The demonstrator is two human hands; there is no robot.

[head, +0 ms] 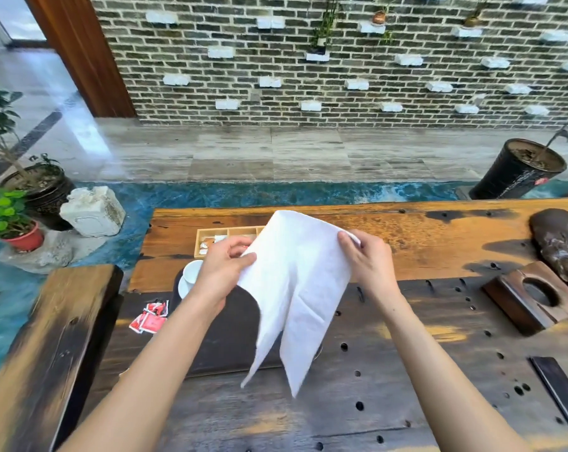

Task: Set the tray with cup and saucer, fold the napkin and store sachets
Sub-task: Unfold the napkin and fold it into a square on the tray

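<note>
A white napkin (295,288) hangs in the air above the table, folded over so two points dangle down. My left hand (222,272) pinches its left edge and my right hand (369,264) grips its upper right corner. Under the napkin lies a dark tray (224,334), mostly hidden. A white cup (191,272) stands on a white saucer (183,290) at the tray's far left corner. Several red sachets (150,318) lie loose on the table left of the tray. A wooden compartment box (217,238) with a few sachets inside sits behind my left hand.
A wooden block with a round hole (533,296) and a dark carved slab (559,246) sit at the right. A dark flat bar (559,388) lies near the right front. A wooden bench (48,347) stands at the left. The tabletop (406,370) has several small holes.
</note>
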